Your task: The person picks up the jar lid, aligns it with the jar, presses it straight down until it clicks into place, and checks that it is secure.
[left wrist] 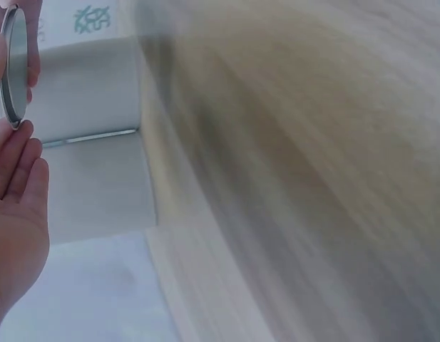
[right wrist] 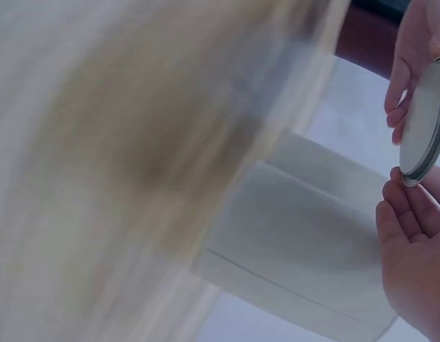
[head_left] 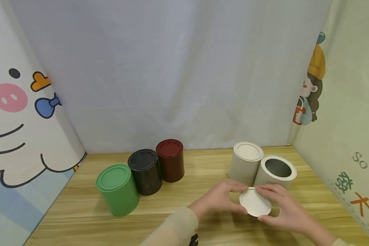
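Note:
Between my two hands a round white lid (head_left: 255,202) is held up off the table, its top face showing in the head view. My left hand (head_left: 222,197) pinches the lid's left edge between thumb and fingers. On the opposite edge my right hand (head_left: 284,209) pinches it the same way. Just behind the lid stands a white can (head_left: 265,180) with its top uncovered and a dark inside. A second white can (head_left: 244,165), lid on, stands beside it to the left. The wrist views show the lid (left wrist: 17,68) edge-on, with a metallic rim.
To the left stand a green can (head_left: 118,191), a black can (head_left: 146,174) and a dark red can (head_left: 171,162), all lidded and close together. A pale curtain (head_left: 156,75) hangs behind the wooden table (head_left: 80,212). Printed cloth walls (head_left: 341,119) flank both sides.

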The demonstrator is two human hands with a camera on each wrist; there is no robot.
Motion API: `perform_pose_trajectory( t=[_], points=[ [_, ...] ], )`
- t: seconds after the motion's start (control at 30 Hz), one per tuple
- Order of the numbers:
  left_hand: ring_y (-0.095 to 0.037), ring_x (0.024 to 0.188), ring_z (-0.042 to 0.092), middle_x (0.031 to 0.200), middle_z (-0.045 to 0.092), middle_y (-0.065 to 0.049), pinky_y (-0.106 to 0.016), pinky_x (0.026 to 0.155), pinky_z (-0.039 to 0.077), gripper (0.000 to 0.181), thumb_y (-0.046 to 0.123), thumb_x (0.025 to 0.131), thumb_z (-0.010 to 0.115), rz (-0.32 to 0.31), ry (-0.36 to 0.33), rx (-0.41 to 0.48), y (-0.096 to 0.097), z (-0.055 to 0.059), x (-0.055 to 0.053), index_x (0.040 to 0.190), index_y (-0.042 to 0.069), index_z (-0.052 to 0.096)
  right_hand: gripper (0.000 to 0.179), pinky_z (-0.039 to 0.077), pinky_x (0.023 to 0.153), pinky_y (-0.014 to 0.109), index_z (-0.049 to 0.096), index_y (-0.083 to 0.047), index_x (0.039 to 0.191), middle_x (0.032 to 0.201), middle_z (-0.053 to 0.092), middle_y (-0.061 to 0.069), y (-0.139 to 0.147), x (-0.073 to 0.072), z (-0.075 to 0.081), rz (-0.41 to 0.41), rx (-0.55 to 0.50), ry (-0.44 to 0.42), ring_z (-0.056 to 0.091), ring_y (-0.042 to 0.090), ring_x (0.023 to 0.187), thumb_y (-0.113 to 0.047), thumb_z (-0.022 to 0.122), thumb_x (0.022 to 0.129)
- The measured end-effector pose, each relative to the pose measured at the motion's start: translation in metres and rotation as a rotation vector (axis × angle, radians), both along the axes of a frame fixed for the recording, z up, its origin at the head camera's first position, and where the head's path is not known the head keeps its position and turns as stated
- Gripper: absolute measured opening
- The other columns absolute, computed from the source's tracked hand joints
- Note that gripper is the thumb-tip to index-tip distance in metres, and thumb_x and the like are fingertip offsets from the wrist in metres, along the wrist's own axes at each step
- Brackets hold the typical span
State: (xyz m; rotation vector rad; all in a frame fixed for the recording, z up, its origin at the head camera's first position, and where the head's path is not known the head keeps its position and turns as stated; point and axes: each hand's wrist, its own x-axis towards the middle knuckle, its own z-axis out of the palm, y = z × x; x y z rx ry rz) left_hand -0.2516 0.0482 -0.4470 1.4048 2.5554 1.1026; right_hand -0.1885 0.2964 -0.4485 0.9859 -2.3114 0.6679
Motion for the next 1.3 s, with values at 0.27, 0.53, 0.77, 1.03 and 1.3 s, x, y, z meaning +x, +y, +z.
perform_pose_trajectory(
  t=[0.27,0.53,0.77,1.03,1.3],
  points=[
    [-0.009,0.121,0.055,0.130,0.064,-0.001,-0.019,0.102,0.039,0.067,0.031,0.075,0.089,0.024,0.055,0.043,-0.001,0.016,0.000,0.133,0.009,0.065,0.071,0.028,0.100,0.008,0.069,-0.001,0.119,0.118,0.062,0.007,-0.002,-0.004,0.015,-0.001,-0.029,0.021,0.051,0.012,0.112,-0.053,0.084,0.074],
    [-0.008,0.122,0.055,0.132,0.063,0.000,-0.018,0.102,0.038,0.066,0.032,0.077,0.087,0.041,0.085,0.039,0.001,0.030,0.001,0.134,0.009,0.064,0.072,0.027,0.103,0.009,0.068,-0.001,0.122,0.121,0.061,0.008,0.000,-0.005,0.027,-0.004,-0.049,0.031,0.048,0.010,0.116,-0.055,0.082,0.076],
    [-0.008,0.122,0.056,0.131,0.064,-0.001,-0.019,0.103,0.038,0.063,0.030,0.078,0.087,0.081,0.114,0.096,0.007,0.040,0.002,0.133,0.008,0.065,0.073,0.028,0.100,0.008,0.068,0.000,0.122,0.121,0.061,0.009,0.004,-0.007,0.039,-0.039,-0.057,0.036,0.048,0.008,0.117,-0.041,0.092,0.067],
    [-0.008,0.124,0.054,0.133,0.062,0.000,-0.018,0.104,0.037,0.058,0.031,0.083,0.082,0.157,0.085,0.127,0.019,0.052,0.005,0.134,0.010,0.063,0.074,0.027,0.095,0.007,0.068,0.001,0.121,0.120,0.063,0.010,0.011,-0.011,0.055,-0.111,-0.036,0.032,0.050,0.014,0.111,-0.020,0.097,0.056],
    [-0.008,0.123,0.056,0.132,0.063,0.000,-0.016,0.104,0.036,0.050,0.029,0.087,0.079,0.225,0.206,0.141,0.039,0.057,0.003,0.131,0.008,0.066,0.073,0.036,0.084,0.006,0.067,0.006,0.120,0.120,0.062,0.016,0.026,-0.019,0.060,-0.171,-0.036,0.004,0.049,0.011,0.110,-0.007,0.095,0.054]
  ],
)
